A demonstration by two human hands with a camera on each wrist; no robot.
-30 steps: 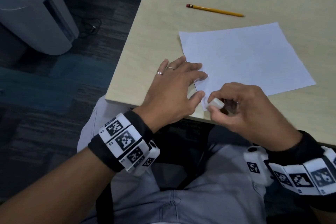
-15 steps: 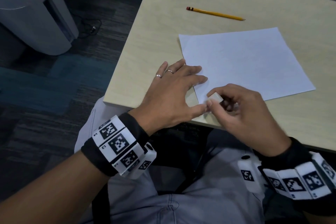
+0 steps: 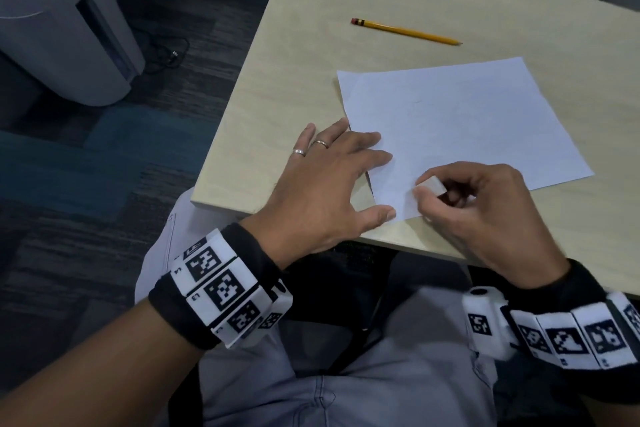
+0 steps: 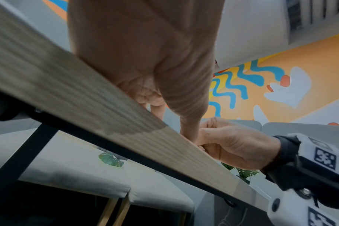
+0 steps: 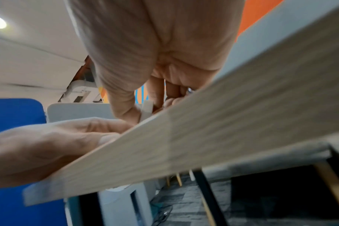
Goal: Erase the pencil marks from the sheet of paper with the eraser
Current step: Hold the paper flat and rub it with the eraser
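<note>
White paper lies on our pale wood table [image 3: 298,55]; we count one sheet of paper [image 3: 460,121], one yellow pencil [image 3: 405,32], one small white eraser [image 3: 430,184] and two silver rings [image 3: 310,148]; the pencil sits on the table behind the sheet, apart from it, with its pink end to the left.

We have two hands on the table edge; our left hand [image 3: 329,184] lies flat with the fingers spread out; its fingertips [image 3: 382,158] press on the left edge of the sheet, and the thumb presses on the near corner; both rings are on this hand.

Our right hand [image 3: 481,215] is curled; its thumb and fingers pinch the eraser; the eraser sits over the near left part of the sheet, close to the left thumb; we cannot tell if it touches the paper; in the right wrist view the eraser [image 5: 147,110] shows as a pale block between the thumb and fingers, just above the table edge [image 5: 203,137].

We cannot make out any pencil marks on the sheet.

Both wrists wear black bands with black and white square tags; a big grey and white machine [image 3: 62,31] stands on the floor to the left.
</note>
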